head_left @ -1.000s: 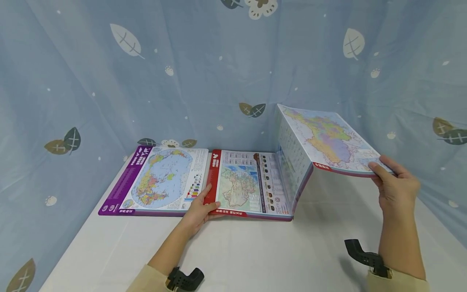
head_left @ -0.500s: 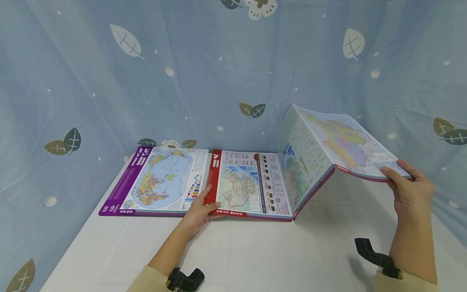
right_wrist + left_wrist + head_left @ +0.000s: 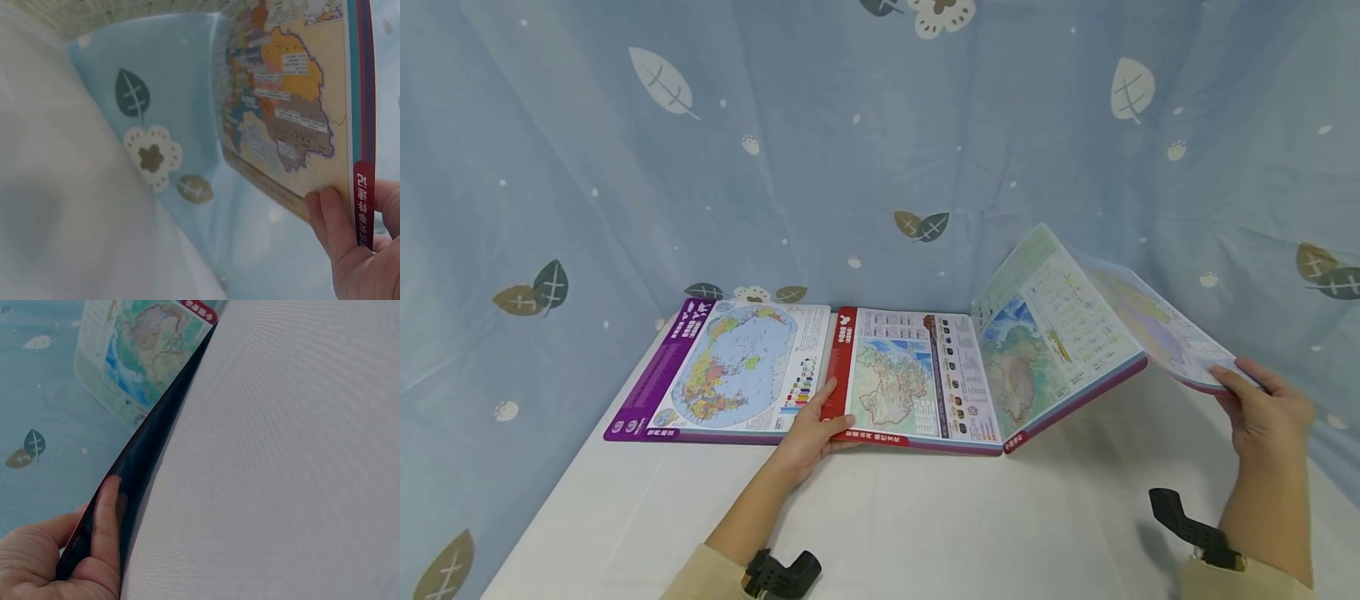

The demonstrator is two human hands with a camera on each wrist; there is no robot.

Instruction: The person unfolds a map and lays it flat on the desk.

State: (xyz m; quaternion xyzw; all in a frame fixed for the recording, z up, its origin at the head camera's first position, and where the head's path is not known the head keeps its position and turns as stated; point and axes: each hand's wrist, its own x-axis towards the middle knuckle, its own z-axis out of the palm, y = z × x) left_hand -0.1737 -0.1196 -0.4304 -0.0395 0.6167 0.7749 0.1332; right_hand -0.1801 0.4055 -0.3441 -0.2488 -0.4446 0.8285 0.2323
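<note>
A red-edged folding map (image 3: 891,379) lies partly opened out, its left panel low over the table. At that panel's left edge, my left hand (image 3: 808,437) grips it with the thumb on top; the left wrist view shows fingers (image 3: 106,519) on the dark underside. The middle panel (image 3: 1052,333) slants up to the right from a fold. Beyond it the last panel (image 3: 1172,325) slopes down, mostly behind the middle one. My right hand (image 3: 1270,412) pinches its outer right corner, raised above the table. In the right wrist view, fingers (image 3: 334,219) press against its coloured map underside.
A purple-edged world map (image 3: 737,367) lies flat to the left, right beside the red one. The table (image 3: 910,525) has a white cover. A blue leaf-patterned curtain (image 3: 820,167) hangs close behind the maps.
My right hand has moved right and a little down, drawing the last panel along. The middle panel has swung from steep to a lower slant, showing more of its map. The left hand stays put.
</note>
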